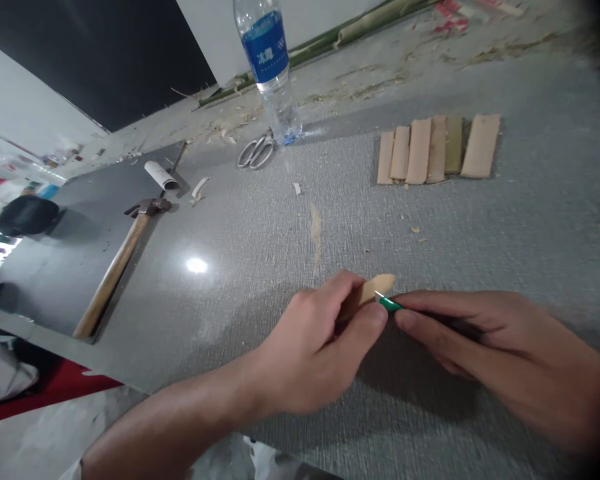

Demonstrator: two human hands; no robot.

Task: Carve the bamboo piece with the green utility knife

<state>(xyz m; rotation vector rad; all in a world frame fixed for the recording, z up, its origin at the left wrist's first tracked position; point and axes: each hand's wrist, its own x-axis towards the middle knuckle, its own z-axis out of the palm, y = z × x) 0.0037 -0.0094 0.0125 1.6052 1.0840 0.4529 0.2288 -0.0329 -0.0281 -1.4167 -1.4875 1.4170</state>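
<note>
A pale piece of wood or bamboo with a rounded tip (383, 284) sticks out of my left hand (325, 343), whose fingers are closed round it. My right hand (495, 340) pinches a slim green tool (390, 305) between thumb and fingers. The tool's metal tip touches or nearly touches the pale piece, close to my left thumb. Most of the tool's shaft is hidden by my right hand. Both hands are just above the grey table (260, 267), close together.
Several flat bamboo pieces (420, 152) lie in a row at the back right. Behind my left hand are a water bottle (275, 73), scissors (257, 152) and a paper roll (161, 176). A hammer (117, 267) lies at the left. Shavings and bamboo poles (360, 30) line the far edge.
</note>
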